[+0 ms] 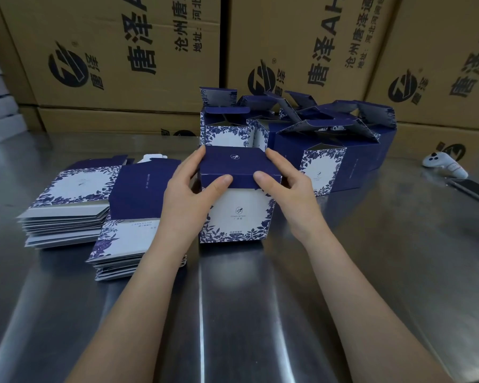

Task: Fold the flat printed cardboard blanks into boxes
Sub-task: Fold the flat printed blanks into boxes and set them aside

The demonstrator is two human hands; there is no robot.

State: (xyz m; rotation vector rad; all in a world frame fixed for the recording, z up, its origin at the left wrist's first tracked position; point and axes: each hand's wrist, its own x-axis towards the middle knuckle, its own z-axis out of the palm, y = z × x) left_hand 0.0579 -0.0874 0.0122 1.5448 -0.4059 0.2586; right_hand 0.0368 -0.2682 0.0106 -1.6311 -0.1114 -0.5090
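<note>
two bare forearms reached in over a steel table [260, 313]. between them, at the table's middle, a box [238, 214] stood upright, its white front with blue leaf print facing the camera. the left hand [188, 197] grasped the box's upper left side, fingers curled round the far edge and thumb pressed on the front lip of the navy lid [233, 161]. the right hand [291, 189] gripped the right side the same way, thumb on the lip. the lid lay flat across the top, its lip folded down over the front face. left of the box, partly under the left wrist, a near stack [122, 241] of flat blanks lay on the table. a far stack [75, 189] sat just beside it, further left. right behind the box stood more boxes [329, 150], crowded together, top flaps open and sticking up. at far right lay a white controller [443, 164] and, nearer, a dark flat thing [473, 190] i could not make out. brown printed cartons [122, 51] walled the back.
</note>
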